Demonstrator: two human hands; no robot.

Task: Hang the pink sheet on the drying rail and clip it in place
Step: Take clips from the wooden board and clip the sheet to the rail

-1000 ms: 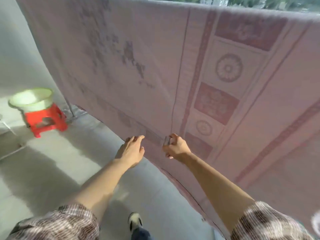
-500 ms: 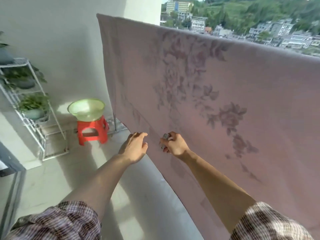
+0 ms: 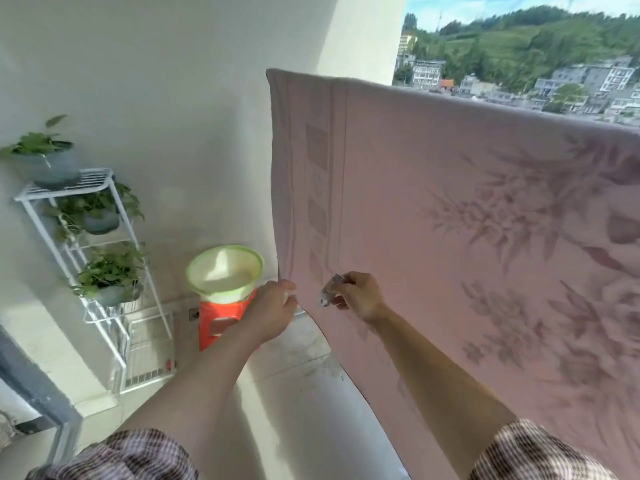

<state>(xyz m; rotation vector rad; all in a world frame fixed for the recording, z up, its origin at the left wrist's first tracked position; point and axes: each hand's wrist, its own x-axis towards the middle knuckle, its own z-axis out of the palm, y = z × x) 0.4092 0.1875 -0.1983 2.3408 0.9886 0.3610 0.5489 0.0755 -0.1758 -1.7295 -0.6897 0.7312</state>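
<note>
We pinch a metal clip (image 3: 330,291) in our right hand (image 3: 360,296) while our left hand (image 3: 270,315), fingers relaxed, touches the hung pink sheet's (image 3: 450,220) edge.

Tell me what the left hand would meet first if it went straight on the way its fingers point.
Probably the pink sheet, at its left edge: the left hand points up and right, very close to that edge. Depth is unclear, so contact cannot be judged.
</note>
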